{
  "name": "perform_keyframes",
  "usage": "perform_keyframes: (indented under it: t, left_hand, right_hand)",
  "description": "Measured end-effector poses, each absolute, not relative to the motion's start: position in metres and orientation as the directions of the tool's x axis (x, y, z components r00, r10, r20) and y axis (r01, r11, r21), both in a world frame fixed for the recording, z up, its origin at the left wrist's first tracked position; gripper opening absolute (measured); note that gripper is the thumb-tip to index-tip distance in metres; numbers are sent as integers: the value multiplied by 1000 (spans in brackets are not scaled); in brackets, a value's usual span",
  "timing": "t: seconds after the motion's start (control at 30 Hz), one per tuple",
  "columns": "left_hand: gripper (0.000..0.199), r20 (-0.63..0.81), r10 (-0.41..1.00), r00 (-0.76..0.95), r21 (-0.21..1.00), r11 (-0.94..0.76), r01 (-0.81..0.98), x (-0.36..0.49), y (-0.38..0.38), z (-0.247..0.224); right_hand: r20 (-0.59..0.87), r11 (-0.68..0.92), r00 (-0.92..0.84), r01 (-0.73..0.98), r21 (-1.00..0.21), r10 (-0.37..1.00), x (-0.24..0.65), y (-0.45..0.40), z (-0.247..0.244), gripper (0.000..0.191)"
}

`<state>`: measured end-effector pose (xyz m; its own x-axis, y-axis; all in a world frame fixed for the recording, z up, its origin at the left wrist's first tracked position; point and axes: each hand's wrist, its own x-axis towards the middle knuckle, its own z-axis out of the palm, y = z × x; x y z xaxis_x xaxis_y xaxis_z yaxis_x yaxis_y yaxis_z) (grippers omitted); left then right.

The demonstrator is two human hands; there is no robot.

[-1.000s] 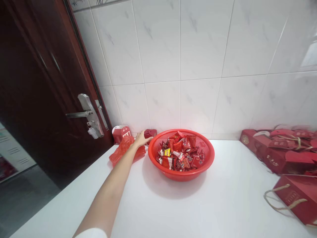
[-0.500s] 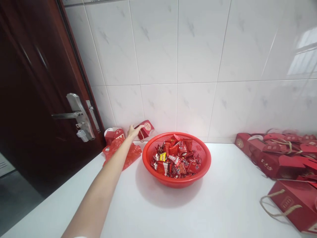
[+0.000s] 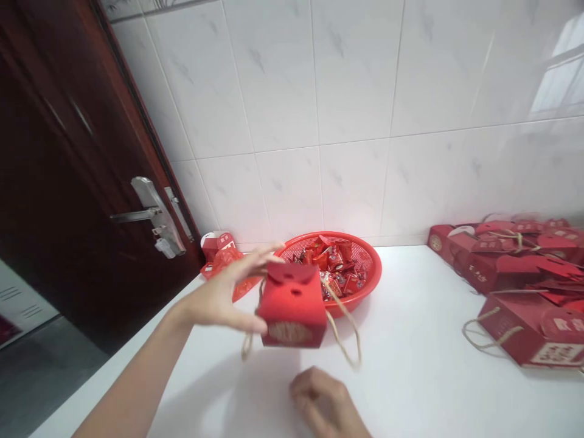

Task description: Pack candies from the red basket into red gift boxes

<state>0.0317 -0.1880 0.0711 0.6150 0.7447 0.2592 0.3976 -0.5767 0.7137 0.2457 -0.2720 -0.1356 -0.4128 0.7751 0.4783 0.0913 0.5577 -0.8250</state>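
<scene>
Held up in my left hand is a small red gift box with rope handles dangling at both sides; my thumb and fingers grip its left end. The box hangs above the table, in front of the red plastic basket, and hides part of it. Wrapped candies fill that basket. Low in the view, my right hand has its fingers curled in, just below the box and not touching it. Whether anything is inside those fingers is hidden.
Several red gift boxes are heaped along the right, one box nearer the front. A red plastic bag and another red box sit at the back left, by the dark door. A tiled wall closes the back.
My left hand has brought the red gift box from beside the wall to in front of the basket. My right hand has come into view at the bottom.
</scene>
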Motion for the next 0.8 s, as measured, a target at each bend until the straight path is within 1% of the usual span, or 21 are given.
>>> perform_keyframes:
  t: [0.03, 0.07, 0.1, 0.13, 0.17, 0.23, 0.3, 0.43, 0.5, 0.6, 0.67, 0.73, 0.8]
  left_hand:
    - [104, 207, 726, 656, 617, -617, 489, 38, -200, 66]
    - [101, 161, 719, 676, 538, -638, 551, 44, -211, 61]
    - [99, 119, 709, 695, 490, -651, 580, 50, -218, 56]
    - [99, 69, 697, 714, 467, -655, 594, 56, -224, 51]
    - [99, 27, 686, 727, 463, -653, 599, 61, -228, 46]
    - [98, -39, 673, 739, 481, -636, 604, 73, -233, 37]
    - [86, -68, 673, 737, 495, -618, 610, 82, -234, 29]
    - [44, -72, 681, 728, 485, -614, 622, 96, -234, 15]
    - [34, -65, 688, 723, 476, -615, 629, 101, -233, 10]
    - [32, -58, 702, 710, 472, -607, 639, 105, -228, 7]
    - [33, -63, 705, 707, 467, -605, 645, 106, -224, 6]
    - [43, -71, 697, 714, 453, -615, 645, 107, -220, 4]
    - [62, -77, 685, 725, 434, -631, 643, 108, -216, 2]
  right_hand:
    - [400, 425, -280, 33, -904, 873, 250, -263, -134, 36]
    - [331, 323, -185, -71, -944, 926, 254, -254, -132, 38]
    - [279, 257, -98, -191, -947, 955, 259, -247, -130, 39]
    - [210, 199, -2, -312, -929, 978, 265, -241, -127, 39]
    - [130, 137, 47, -414, -900, 990, 271, -237, -125, 39]
    - [-3, 56, 110, -530, -846, 994, 284, -234, -122, 39]
    - [-30, 21, 87, -539, -842, 996, 296, -235, -120, 40]
    - [56, 17, -69, -469, -883, 996, 312, -240, -116, 44]
    - [78, 36, -79, -437, -899, 994, 315, -239, -114, 45]
    - [109, 74, -62, -407, -911, 992, 318, -236, -113, 41]
    - [156, 120, -65, -380, -917, 986, 321, -234, -111, 38]
    - [194, 161, -65, -338, -927, 979, 324, -234, -108, 37]
    - [207, 181, -55, -298, -937, 977, 327, -235, -106, 37]
